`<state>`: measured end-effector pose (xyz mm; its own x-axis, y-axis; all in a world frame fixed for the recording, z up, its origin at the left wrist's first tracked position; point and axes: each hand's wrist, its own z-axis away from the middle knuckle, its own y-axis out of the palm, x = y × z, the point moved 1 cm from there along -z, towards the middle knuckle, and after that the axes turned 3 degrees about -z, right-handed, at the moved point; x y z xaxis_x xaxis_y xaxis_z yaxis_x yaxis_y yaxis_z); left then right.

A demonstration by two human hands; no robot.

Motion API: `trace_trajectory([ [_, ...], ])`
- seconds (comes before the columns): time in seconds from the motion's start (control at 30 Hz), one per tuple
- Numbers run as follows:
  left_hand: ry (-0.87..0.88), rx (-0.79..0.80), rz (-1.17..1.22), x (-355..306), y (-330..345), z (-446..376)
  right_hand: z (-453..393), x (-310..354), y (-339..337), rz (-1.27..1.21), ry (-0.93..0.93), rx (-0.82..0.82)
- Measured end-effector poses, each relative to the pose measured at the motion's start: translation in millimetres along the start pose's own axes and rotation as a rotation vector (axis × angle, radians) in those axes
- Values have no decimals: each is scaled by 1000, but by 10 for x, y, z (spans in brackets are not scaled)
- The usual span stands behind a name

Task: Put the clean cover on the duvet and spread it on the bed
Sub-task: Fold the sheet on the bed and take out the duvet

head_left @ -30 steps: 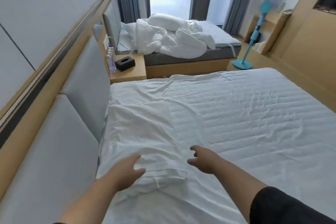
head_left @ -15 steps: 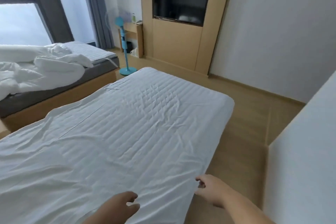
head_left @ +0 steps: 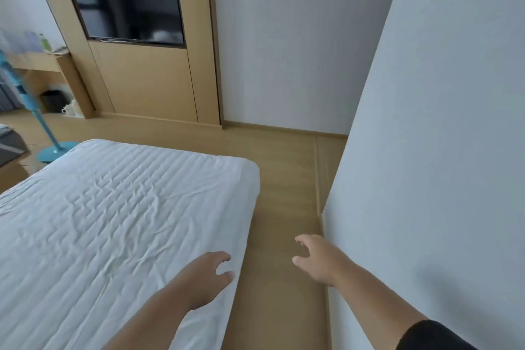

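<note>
A person's two bare hands reach forward along the near side of a bed (head_left: 119,207) in a small room with a wooden floor (head_left: 284,179). The left hand (head_left: 208,273) hangs over the bed's right edge, fingers loosely spread and curled, gripping nothing; whether it touches the fabric cannot be told. The right hand (head_left: 315,257) is out over the floor, clear of the bed and just beside the corner of a pale wall (head_left: 426,150), its fingers also apart and empty. A black sleeve (head_left: 431,335) shows at the right arm's upper end.

The bed is dressed in white striped bedding (head_left: 99,221) that lies flat but creased across the mattress and drops over the rounded far corner; whether this is the covered duvet or only a sheet cannot be told.

Beyond the foot of the bed a dark television (head_left: 125,3) sits recessed in a light wood panel (head_left: 147,79). To its left a shelf (head_left: 37,60) holds blurred small items, with a black bin (head_left: 54,99) beneath it. A teal pedestal fan (head_left: 42,128) stands on the floor near the bed's far left corner, its round base just beside the mattress. At the left edge, part of a second bed (head_left: 11,148) with a grey mattress is visible.
</note>
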<state>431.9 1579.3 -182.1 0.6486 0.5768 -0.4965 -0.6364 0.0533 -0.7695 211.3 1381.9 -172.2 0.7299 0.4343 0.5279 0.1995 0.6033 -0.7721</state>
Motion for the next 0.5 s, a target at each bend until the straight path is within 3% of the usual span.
trace_trajectory([
  [0.27,109,121,-24,-491,-333,-1770,-1128,-563,-537,-78,138,-14],
  [0.5,134,107,-153,-600,-1164,-3594,-2495,-758,-1207,-145,261,-79],
])
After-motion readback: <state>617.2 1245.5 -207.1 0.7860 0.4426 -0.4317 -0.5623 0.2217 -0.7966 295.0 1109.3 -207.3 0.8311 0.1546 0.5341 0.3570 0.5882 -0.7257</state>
